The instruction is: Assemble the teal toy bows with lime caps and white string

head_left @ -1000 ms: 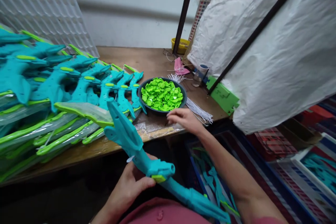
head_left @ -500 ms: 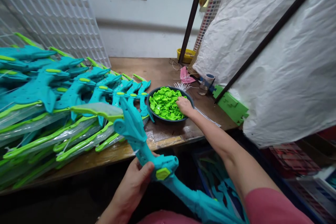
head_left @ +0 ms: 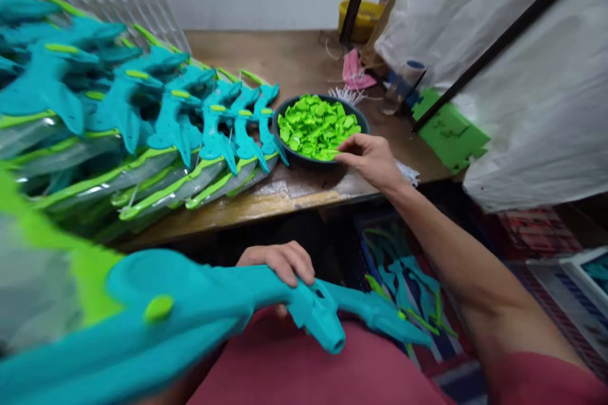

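Note:
My left hand (head_left: pixel 280 262) is wrapped over the middle of a teal plastic toy (head_left: pixel 228 294), which is long and branching. The toy lies across in front of me, with a short hollow nozzle towards me and a lime-green oval on its left arm. Its left end, with lime-green trim, is blurred and close to the camera. My right hand (head_left: pixel 373 158) pinches a small lime-green plastic piece (head_left: pixel 336 152) at the near right rim of a dark bowl (head_left: pixel 304 160). Many similar green pieces (head_left: pixel 316 123) fill that bowl.
Teal and green toys (head_left: pixel 128 101) are heaped on the left of the wooden table (head_left: pixel 304 196). White ties (head_left: pixel 346 95), a pink cloth (head_left: pixel 356 69), a clear cup (head_left: pixel 394 98) and a green foam block (head_left: pixel 451 130) are behind and right. A crate of teal parts (head_left: pixel 403 285) stands below.
My left hand has turned the toy from slanting upright to lying across. My right hand has drawn out of the heap to the bowl's rim, pinching a green piece. The view has tipped down.

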`<state>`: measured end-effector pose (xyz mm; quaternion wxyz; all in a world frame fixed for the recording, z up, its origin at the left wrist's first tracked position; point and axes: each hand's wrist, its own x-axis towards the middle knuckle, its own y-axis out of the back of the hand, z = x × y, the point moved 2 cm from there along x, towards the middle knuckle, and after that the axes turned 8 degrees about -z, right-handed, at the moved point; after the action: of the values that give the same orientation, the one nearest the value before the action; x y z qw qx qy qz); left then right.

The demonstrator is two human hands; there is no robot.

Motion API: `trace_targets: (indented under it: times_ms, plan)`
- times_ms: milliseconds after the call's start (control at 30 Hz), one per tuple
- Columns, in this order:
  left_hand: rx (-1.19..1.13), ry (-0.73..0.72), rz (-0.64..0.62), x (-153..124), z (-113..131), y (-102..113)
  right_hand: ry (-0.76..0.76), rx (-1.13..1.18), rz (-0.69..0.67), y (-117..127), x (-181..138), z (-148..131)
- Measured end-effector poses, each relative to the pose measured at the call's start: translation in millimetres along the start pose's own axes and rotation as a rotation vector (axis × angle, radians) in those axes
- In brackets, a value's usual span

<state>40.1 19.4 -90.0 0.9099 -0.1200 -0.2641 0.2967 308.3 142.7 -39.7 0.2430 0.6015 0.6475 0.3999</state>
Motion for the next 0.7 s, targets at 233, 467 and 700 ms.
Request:
trace_targets:
  times_ms: [233,467,700]
  plan:
    - [0.064,-0.063,-0.047,-16.4,0.4,-26.0,0.235,0.325,-0.236,28.2,-169.7,-104.5]
    - [0.179,-0.038,-0.131,-20.1,10.1,-36.9,0.246,0.215,-0.204,16.1,-212.0,-122.9]
    - [0.238,0.023,-0.122,-24.0,15.7,-31.0,0.345,0.218,-0.201,-7.1,-214.0,-122.9]
